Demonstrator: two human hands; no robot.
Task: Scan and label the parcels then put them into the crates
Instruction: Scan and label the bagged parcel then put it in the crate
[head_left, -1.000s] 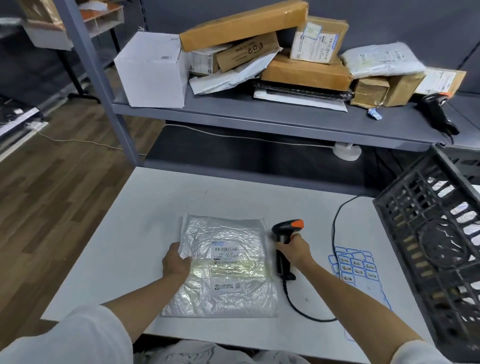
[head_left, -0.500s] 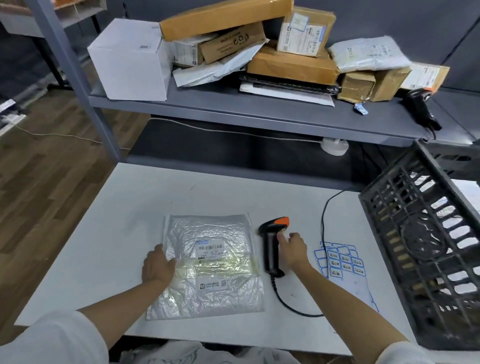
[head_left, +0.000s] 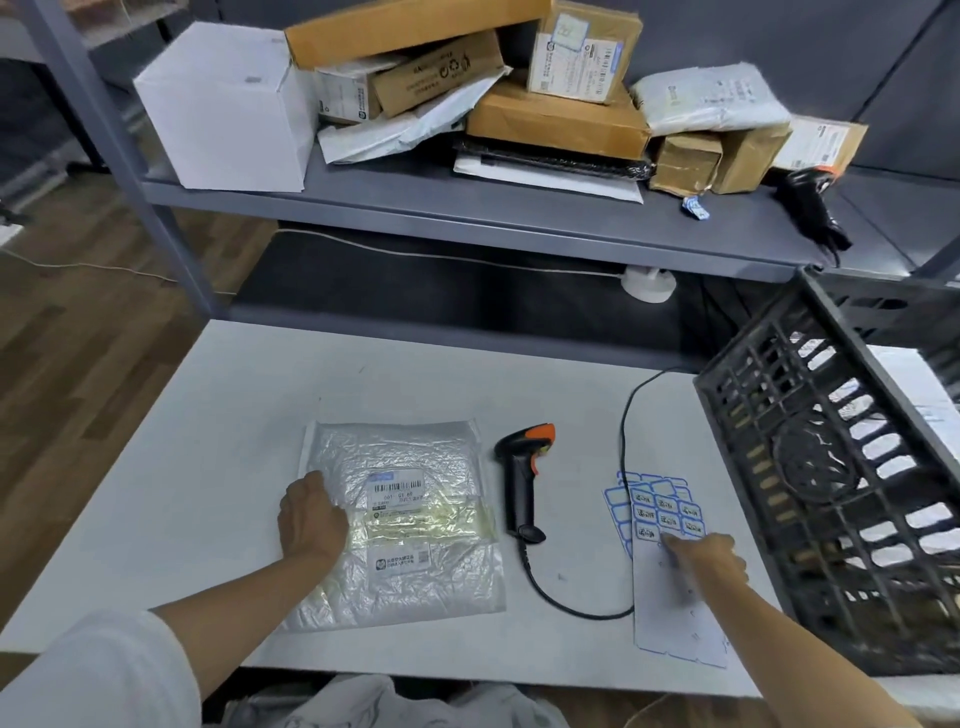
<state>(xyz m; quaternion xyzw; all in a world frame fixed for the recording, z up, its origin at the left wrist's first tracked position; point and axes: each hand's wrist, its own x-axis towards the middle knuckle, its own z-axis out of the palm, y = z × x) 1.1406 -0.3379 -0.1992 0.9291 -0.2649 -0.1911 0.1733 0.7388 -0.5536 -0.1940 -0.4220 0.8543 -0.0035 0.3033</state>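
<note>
Clear plastic parcel (head_left: 400, 519) is lying flat on the white table (head_left: 234, 415), with the left hand (head_left: 310, 517) pressing its left edge, fingers relaxed and together. Barcode scanner (head_left: 522, 480) is lying just right of the parcel, untouched. Right hand (head_left: 709, 558) is touching the label sheet (head_left: 667, 566) beside the black crate (head_left: 831, 467), fingertip on a sticker; its other fingers' pose cannot be told.

- The clear plastic parcel (head_left: 400, 519), lower centre, bears a white label (head_left: 396, 489) with a barcode; its digits are too blurred to read.
- A brown carton (head_left: 436, 73) on the shelf, upper centre, shows a recycling symbol.
- The sticker sheet (head_left: 662, 512), lower right, carries unreadable print.
</note>
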